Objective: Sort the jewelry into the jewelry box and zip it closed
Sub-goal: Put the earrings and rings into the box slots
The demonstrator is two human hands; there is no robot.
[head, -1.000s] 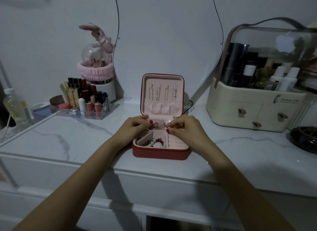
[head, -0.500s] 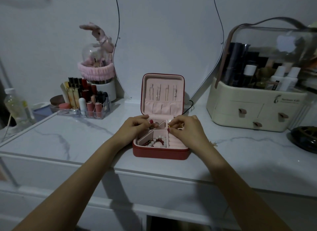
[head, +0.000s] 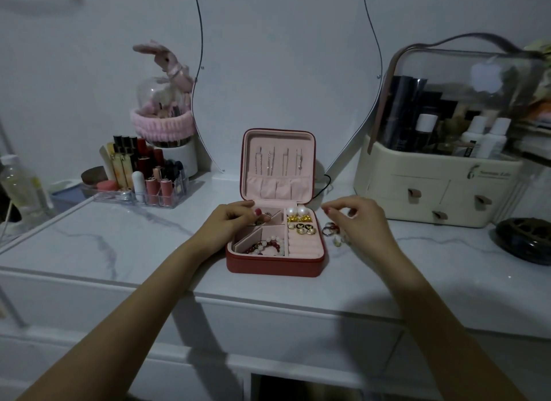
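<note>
Item, nearest: two bare forearms reaching over the marble-look tabletop (head: 119, 245).

Item: jewelry box (head: 274, 262), red outside, pink lined, lid upright and unzipped, at the table's front edge. Front-left compartment holds a bead bracelet (head: 268, 245); ring rolls (head: 302, 242) at front right are unfilled; behind them sit gold and dark earrings (head: 301, 223) and two pearl studs (head: 296, 211).

Item: left hand (head: 229, 224), fingers curled into the back-left compartment, pinching something small; what it is cannot be told.

Item: right hand (head: 360, 221), loosely open and holding nothing, hovering over loose rings (head: 331, 230) on the table just right of the box.

Item, far: lipstick tray (head: 140, 192), cosmetics case (head: 441, 186).

Risk: the rings are small and smooth; a hurried pinch could flick one off the nearby edge. Zipping with pieces standing proud could snag.
</note>
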